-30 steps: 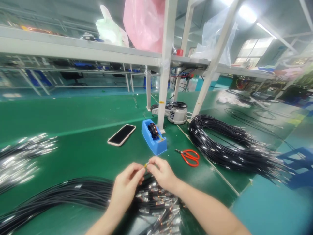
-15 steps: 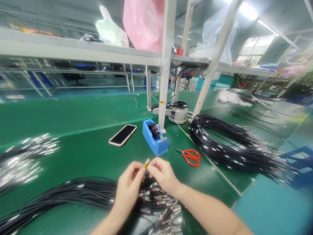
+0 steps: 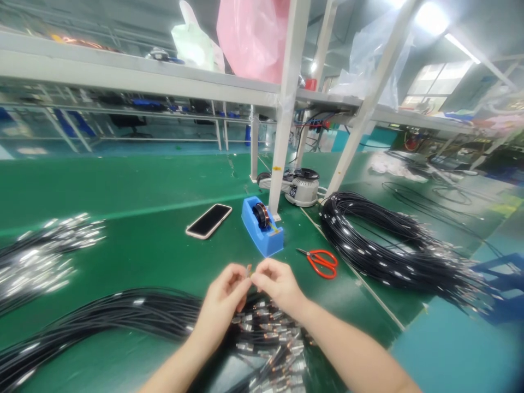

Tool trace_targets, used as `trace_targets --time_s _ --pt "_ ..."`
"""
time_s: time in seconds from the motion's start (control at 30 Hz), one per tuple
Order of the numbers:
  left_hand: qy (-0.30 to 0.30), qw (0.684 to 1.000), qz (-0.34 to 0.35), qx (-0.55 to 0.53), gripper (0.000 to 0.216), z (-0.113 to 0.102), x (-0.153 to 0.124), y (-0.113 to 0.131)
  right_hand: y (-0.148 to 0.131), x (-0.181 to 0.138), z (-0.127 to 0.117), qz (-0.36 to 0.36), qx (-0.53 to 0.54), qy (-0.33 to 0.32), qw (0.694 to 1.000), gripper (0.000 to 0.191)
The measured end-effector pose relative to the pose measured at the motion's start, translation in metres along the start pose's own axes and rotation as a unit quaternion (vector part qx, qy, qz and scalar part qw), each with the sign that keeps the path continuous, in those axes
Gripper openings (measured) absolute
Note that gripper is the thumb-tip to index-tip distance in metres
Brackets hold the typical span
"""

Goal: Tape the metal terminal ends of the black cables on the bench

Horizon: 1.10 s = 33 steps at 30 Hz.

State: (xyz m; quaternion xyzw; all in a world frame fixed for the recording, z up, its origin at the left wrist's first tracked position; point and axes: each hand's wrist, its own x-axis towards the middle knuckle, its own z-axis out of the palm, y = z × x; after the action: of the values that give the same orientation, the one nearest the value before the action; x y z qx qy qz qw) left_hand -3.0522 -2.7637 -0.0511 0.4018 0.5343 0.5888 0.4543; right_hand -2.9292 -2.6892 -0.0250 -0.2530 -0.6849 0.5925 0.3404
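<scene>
Both hands meet in front of the blue plastic tape dispenser (image 3: 262,227). The left hand (image 3: 223,303) and right hand (image 3: 278,285) each have their grip clamped on a small metal-tipped cable end (image 3: 248,270). A black cable bundle (image 3: 164,316) lies beneath them. Open green surface (image 3: 123,196) stretches left of the dispenser; orange-handled scissors (image 3: 321,262) lie to its right.

A small metal cable tip (image 3: 248,270) with a yellowish band stands nearly upright, pinched just above the bundle (image 3: 262,327) of black cables with silver ends lying beneath it.
</scene>
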Motion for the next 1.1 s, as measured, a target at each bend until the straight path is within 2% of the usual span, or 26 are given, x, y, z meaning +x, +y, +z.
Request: trace_targets --time_s 0.2,0.37,1.1 --pt "-0.009 0.999 -0.048 0.006 0.040 -0.0024 -0.0016 0.0054 0.0005 0.0000 -0.0022 -0.043 -0.012 -0.039 0.998 0.014" --pt "-0.007 0.999 -0.050 -0.005 0.042 -0.0026 -0.0005 0.0084 0.0016 0.0022 -0.0066 -0.027 -0.016 -0.064 0.997 0.014" --pt "-0.013 0.999 -0.028 0.017 0.042 -0.0047 -0.0007 0.0072 0.0044 0.0031 -0.0056 0.003 -0.009 -0.035 0.999 0.014"
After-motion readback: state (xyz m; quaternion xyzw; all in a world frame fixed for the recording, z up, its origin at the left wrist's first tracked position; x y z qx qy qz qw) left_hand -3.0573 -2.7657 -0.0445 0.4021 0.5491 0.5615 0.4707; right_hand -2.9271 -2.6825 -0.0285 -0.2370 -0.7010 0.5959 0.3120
